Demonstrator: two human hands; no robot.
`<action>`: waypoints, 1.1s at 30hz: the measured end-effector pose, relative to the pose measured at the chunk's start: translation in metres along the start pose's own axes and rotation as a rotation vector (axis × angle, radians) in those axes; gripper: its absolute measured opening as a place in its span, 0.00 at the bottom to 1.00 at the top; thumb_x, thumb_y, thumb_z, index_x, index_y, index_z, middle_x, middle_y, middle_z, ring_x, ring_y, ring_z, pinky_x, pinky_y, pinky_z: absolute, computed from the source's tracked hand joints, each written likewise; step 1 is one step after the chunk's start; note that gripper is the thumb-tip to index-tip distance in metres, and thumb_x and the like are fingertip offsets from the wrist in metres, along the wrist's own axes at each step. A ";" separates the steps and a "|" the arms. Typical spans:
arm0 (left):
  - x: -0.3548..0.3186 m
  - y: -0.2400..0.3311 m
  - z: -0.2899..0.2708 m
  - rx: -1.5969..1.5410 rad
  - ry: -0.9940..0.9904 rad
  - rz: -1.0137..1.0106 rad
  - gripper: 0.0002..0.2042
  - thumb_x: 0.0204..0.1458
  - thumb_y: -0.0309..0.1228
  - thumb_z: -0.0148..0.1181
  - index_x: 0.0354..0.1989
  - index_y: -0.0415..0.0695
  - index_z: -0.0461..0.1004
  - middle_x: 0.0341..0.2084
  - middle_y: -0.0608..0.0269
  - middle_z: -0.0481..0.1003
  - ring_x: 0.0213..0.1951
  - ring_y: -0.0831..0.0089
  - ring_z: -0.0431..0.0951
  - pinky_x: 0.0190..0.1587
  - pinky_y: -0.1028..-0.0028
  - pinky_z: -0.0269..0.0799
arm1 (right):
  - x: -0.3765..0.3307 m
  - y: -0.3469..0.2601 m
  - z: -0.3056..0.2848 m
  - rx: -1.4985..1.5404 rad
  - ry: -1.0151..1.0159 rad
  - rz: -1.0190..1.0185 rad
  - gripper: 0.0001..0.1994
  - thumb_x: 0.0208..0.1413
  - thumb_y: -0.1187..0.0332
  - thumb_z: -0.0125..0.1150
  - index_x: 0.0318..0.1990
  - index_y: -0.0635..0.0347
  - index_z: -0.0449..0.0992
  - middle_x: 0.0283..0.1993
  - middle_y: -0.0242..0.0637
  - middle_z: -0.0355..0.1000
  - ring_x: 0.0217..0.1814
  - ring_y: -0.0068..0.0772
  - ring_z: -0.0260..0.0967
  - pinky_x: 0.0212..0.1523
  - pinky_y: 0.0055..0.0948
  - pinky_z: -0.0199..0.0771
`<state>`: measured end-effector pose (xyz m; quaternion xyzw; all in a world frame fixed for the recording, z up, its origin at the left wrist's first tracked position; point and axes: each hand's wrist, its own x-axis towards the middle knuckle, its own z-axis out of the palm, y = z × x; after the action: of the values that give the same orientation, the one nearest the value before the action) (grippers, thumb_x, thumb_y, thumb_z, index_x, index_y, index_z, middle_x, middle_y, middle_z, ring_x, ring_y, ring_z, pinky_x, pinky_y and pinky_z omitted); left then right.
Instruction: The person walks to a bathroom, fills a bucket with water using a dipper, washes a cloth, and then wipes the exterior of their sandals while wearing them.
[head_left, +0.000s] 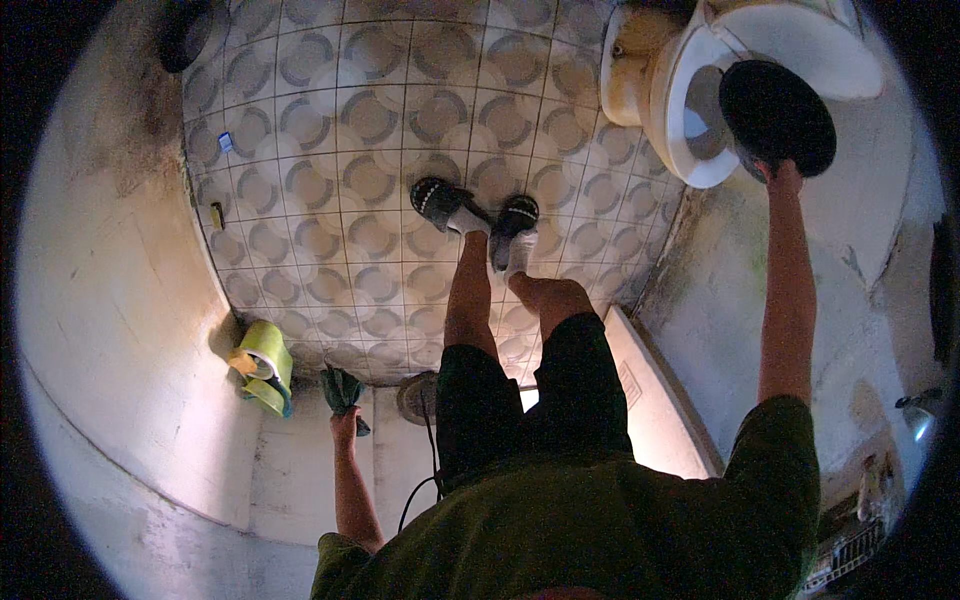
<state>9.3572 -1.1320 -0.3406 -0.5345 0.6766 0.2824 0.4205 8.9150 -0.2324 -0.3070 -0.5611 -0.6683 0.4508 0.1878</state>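
My right hand (783, 176) stretches out to the upper right and is closed on the edge of a black round object (778, 115), perhaps a basin or bucket; its inside does not show. This object is held over the right side of a white toilet bowl (706, 168), whose opening shows beside it. The raised lid (815, 50) is behind it, against the wall. Low on the left, my left hand (344, 424) is closed around a crumpled dark green cloth (342, 390), with ends sticking out on both sides of the fist.
A yellow-green plastic container (265, 350) is by the left wall. Small blue (225, 142) and yellowish (216, 215) items lie near the floor's left edge. My slippered feet (438, 200) stand on patterned tiles (370, 120). A wire rack (850, 553) is at the lower right.
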 end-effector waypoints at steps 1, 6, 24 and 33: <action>0.003 0.003 0.012 -0.026 -0.037 0.007 0.10 0.38 0.34 0.60 0.23 0.39 0.73 0.17 0.63 0.71 0.19 0.71 0.70 0.25 0.70 0.64 | 0.022 0.005 -0.023 0.248 -0.182 -0.065 0.27 0.45 0.64 0.55 0.52 0.69 0.59 0.46 0.42 0.67 0.39 0.44 0.70 0.39 0.33 0.73; -0.020 0.023 0.034 -0.120 -0.062 0.027 0.11 0.38 0.34 0.59 0.24 0.36 0.73 0.18 0.60 0.72 0.22 0.66 0.69 0.28 0.66 0.63 | -0.060 -0.015 0.010 -0.171 -0.359 -0.391 0.15 0.47 0.72 0.50 0.44 0.66 0.66 0.42 0.39 0.68 0.42 0.37 0.67 0.36 0.29 0.71; 0.063 0.382 0.216 -1.483 -0.089 0.469 0.17 0.47 0.37 0.58 0.45 0.47 0.66 0.44 0.62 0.67 0.43 0.70 0.70 0.40 0.71 0.68 | -0.434 0.220 0.317 -0.265 -1.270 0.020 0.23 0.46 0.59 0.55 0.48 0.63 0.65 0.37 0.41 0.70 0.33 0.38 0.70 0.28 0.34 0.75; 0.222 0.431 0.217 -1.913 0.105 0.163 0.15 0.38 0.30 0.62 0.36 0.39 0.70 0.32 0.64 0.71 0.32 0.70 0.72 0.37 0.73 0.69 | -0.320 0.074 0.518 -0.339 -1.170 -1.156 0.16 0.50 0.56 0.51 0.41 0.57 0.71 0.42 0.42 0.71 0.45 0.40 0.69 0.45 0.31 0.67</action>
<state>8.9842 -0.9433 -0.6691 -0.6147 0.2126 0.7189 -0.2452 8.6622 -0.7327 -0.5568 0.1733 -0.8989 0.3955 -0.0745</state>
